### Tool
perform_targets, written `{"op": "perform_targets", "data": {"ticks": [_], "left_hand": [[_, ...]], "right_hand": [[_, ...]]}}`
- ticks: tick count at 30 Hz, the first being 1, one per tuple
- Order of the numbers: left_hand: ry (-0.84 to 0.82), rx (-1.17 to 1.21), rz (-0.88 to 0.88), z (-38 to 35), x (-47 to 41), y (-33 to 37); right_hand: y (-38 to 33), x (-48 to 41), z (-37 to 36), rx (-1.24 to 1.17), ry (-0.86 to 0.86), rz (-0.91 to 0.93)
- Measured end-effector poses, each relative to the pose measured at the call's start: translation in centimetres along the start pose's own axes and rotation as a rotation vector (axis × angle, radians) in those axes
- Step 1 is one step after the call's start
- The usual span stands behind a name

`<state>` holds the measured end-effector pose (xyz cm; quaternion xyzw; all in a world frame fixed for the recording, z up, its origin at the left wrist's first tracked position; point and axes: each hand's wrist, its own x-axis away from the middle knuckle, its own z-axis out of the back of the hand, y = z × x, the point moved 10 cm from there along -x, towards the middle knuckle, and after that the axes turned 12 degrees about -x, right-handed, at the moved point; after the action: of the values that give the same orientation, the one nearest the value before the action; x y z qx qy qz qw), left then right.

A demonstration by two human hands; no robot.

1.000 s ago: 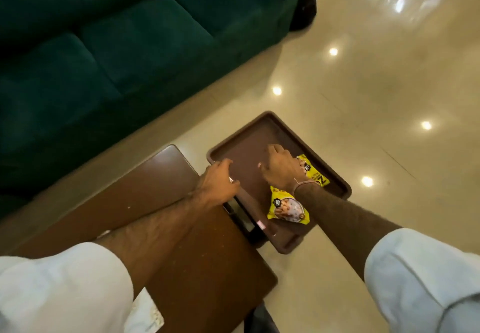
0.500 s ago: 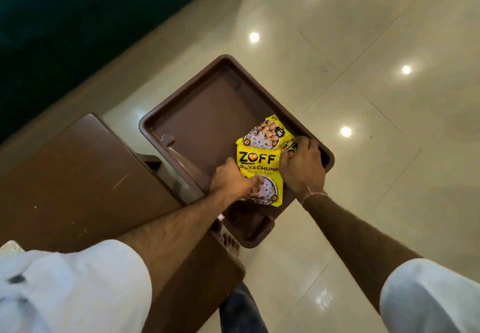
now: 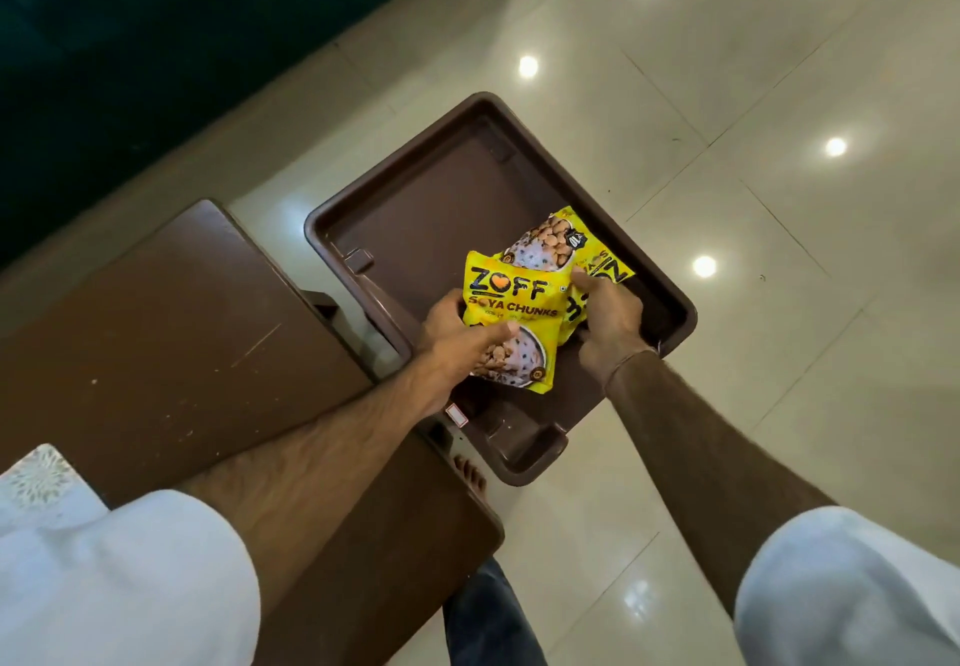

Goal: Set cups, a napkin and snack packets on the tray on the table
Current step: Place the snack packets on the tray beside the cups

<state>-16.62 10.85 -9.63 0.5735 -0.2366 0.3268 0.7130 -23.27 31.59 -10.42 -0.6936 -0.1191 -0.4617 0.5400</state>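
A dark brown plastic tray (image 3: 415, 218) sticks out past the edge of the wooden table (image 3: 171, 332), over the tiled floor. Two yellow snack packets lie in its near right part. The front packet (image 3: 511, 296) reads "ZOFF SOYA CHUNKS"; my left hand (image 3: 457, 338) grips its lower left side. The second packet (image 3: 556, 241) lies partly under it and further back; my right hand (image 3: 605, 322) holds its near edge. No cups are in view.
A white patterned napkin (image 3: 36, 483) lies at the table's near left corner. A dark green sofa (image 3: 130, 41) fills the upper left. Glossy cream floor tiles (image 3: 779, 93) spread to the right. A bare foot (image 3: 470, 473) shows under the tray's near end.
My left hand left the tray's rim and took hold of the front packet. Both packets now show face up, and the view has dropped closer over the tray.
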Motion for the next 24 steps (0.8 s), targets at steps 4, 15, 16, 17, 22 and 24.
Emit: {"op": "perform_targets", "data": {"ticks": [4, 15, 16, 17, 22, 24], "left_hand": [[0.013, 0.129, -0.054, 2.5, 1.1, 1.3], [0.23, 0.41, -0.11, 19.0, 6.2, -1.1], [0.251, 0.422, -0.114, 20.9, 7.0, -1.9], [0.278, 0.43, -0.122, 23.0, 7.9, -2.7], [0.431, 0.483, -0.154, 33.2, 13.5, -7.4], [0.507, 0.521, -0.143, 37.0, 16.0, -10.2]], "right_hand": [[-4.6, 1.6, -3.0, 0.355, -0.222, 0.381], [-7.9, 13.8, -18.0, 0.92, -0.627, 0.917], [-6.9, 15.2, -19.6, 0.927, -0.681, 0.921], [-5.7, 16.6, -21.1, 0.932, -0.737, 0.917], [1.8, 24.0, -28.3, 0.902, -0.985, 0.725], [5.2, 27.3, -30.7, 0.906, -1.071, 0.663]]}}
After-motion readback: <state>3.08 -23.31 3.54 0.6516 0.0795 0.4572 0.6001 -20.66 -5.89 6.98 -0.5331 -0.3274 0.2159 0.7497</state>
